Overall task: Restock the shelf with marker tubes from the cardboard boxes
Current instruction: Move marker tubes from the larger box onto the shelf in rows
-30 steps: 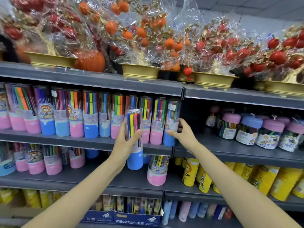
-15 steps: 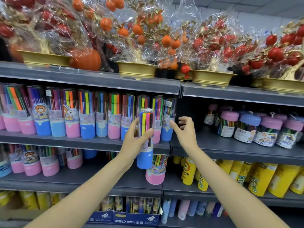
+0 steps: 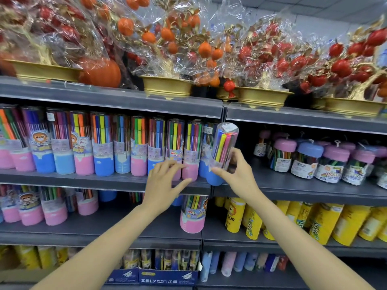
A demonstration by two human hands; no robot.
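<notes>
A clear marker tube with a blue base (image 3: pixel 223 151) leans to the right at the right end of the row of marker tubes (image 3: pixel 117 147) on the grey middle shelf (image 3: pixel 83 180). My right hand (image 3: pixel 236 172) grips its lower half with thumb and fingers. Its blue base sits at the shelf's front edge. My left hand (image 3: pixel 165 181) hovers with spread fingers just left of it, in front of the pink and blue bases of the row, holding nothing. No cardboard box with tubes is in my hands.
Wrapped fruit trees in gold pots (image 3: pixel 167 86) fill the top shelf. Round marker jars with pink and blue lids (image 3: pixel 310 160) stand to the right. Below are more marker tubes (image 3: pixel 192 214), yellow tubes (image 3: pixel 314 222) and blue boxes (image 3: pixel 167 276).
The blue-based tube passed from my left hand to my right hand and moved right to the end of the row, now tilted. My left hand let go and opened.
</notes>
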